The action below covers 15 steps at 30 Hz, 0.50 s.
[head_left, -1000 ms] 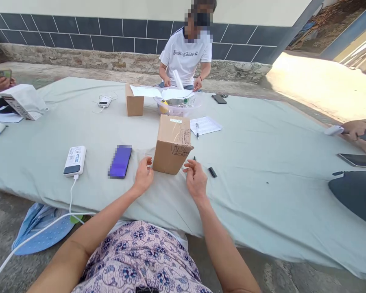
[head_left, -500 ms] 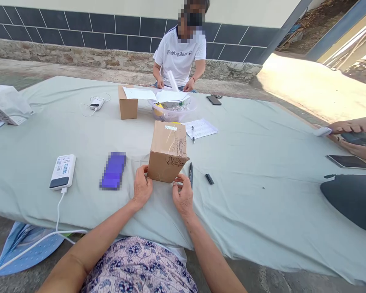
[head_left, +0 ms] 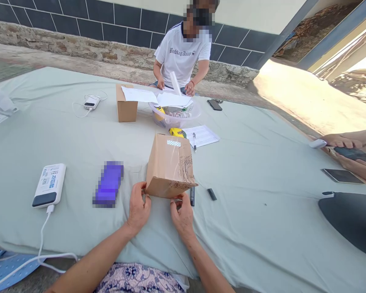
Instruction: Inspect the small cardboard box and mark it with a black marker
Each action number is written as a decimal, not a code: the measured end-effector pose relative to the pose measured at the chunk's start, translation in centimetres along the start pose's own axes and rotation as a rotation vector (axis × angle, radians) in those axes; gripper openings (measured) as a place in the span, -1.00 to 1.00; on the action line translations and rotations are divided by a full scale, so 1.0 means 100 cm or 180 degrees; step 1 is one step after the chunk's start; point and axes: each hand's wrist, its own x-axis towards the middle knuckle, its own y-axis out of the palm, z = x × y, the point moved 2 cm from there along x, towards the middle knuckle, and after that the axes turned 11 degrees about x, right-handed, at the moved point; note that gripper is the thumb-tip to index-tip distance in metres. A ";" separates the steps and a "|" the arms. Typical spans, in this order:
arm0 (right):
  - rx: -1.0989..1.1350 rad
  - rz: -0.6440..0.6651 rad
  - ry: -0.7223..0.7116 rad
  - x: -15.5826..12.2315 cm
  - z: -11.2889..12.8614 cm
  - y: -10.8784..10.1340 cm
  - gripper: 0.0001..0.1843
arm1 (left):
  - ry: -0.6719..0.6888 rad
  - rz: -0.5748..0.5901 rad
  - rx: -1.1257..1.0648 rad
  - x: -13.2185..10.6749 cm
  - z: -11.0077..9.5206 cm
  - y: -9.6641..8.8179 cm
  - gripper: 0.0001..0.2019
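In front of me on the cloth-covered table is a brown cardboard box [head_left: 167, 162], with clear tape, a perforated white patch and dark scribbled lines on its top. My left hand [head_left: 139, 207] grips the near left lower corner, thumb and fingers bent around it. At the near lower edge, further right, my right hand [head_left: 183, 211] pinches the box, its fingertips partly hidden underneath. A black marker [head_left: 192, 196] lies just beside that hand, partly covered by the box. Its loose cap [head_left: 212, 194] is a little further right. Behind the box sits a yellow tape measure [head_left: 177, 132].
A blurred purple item [head_left: 108, 184] and a white power bank [head_left: 49, 185] with a cable lie left. Beyond are another box [head_left: 126, 110], a plastic basin [head_left: 198, 116], and a printed sheet with a pen [head_left: 194, 142]. A person [head_left: 183, 53] sits opposite; another person's hands [head_left: 344, 142] are right.
My view has shifted, so the table things sit lower. The box now shows more of its top and less of its near side; the tape measure behind it has come into fuller view. Both hands keep hold.
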 end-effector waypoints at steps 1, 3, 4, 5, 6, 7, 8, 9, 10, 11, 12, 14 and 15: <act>-0.0032 -0.0009 0.0001 0.000 0.000 0.000 -0.81 | 0.0005 -0.0006 0.0046 -0.001 0.000 0.000 -0.62; -0.0085 -0.0043 -0.0003 0.001 0.000 0.000 -0.89 | -0.0004 -0.0002 0.0114 -0.002 -0.001 0.002 -0.62; -0.0104 -0.0065 -0.0016 0.001 -0.001 0.000 -0.93 | -0.0022 0.0004 0.0134 -0.002 0.000 0.002 -0.62; -0.0120 -0.0095 -0.0037 0.001 -0.002 0.000 -0.95 | -0.0048 0.0011 0.0148 -0.003 0.000 0.003 -0.62; -0.0140 -0.0138 -0.0070 0.001 -0.002 0.001 -0.96 | -0.0078 0.0017 0.0157 -0.004 0.001 0.003 -0.63; -0.0172 -0.0191 -0.0113 0.000 -0.003 0.001 -0.97 | -0.0106 0.0025 0.0160 -0.004 0.002 0.004 -0.64; -0.0216 -0.0253 -0.0159 0.000 -0.005 0.001 -0.99 | -0.0126 0.0029 0.0161 -0.005 0.003 0.004 -0.64; -0.0262 -0.0309 -0.0201 0.000 -0.006 0.001 -0.99 | -0.0143 0.0036 0.0162 -0.005 0.003 0.005 -0.64; -0.0297 -0.0347 -0.0240 0.000 -0.007 0.001 -0.98 | -0.0161 0.0044 0.0163 -0.006 0.004 0.005 -0.64; -0.0312 -0.0349 -0.0272 0.000 -0.008 0.000 -0.96 | -0.0176 0.0053 0.0165 -0.006 0.004 0.005 -0.64; -0.0303 -0.0308 -0.0299 0.000 -0.009 0.000 -0.94 | -0.0192 0.0075 0.0168 -0.007 0.005 0.006 -0.63; -0.0221 -0.0144 -0.0340 0.000 -0.011 0.000 -0.88 | -0.0209 0.0115 0.0179 -0.009 0.007 0.008 -0.61; -0.0158 -0.0063 -0.0347 0.000 -0.012 0.000 -0.84 | -0.0193 0.0148 0.0195 -0.011 0.009 0.009 -0.58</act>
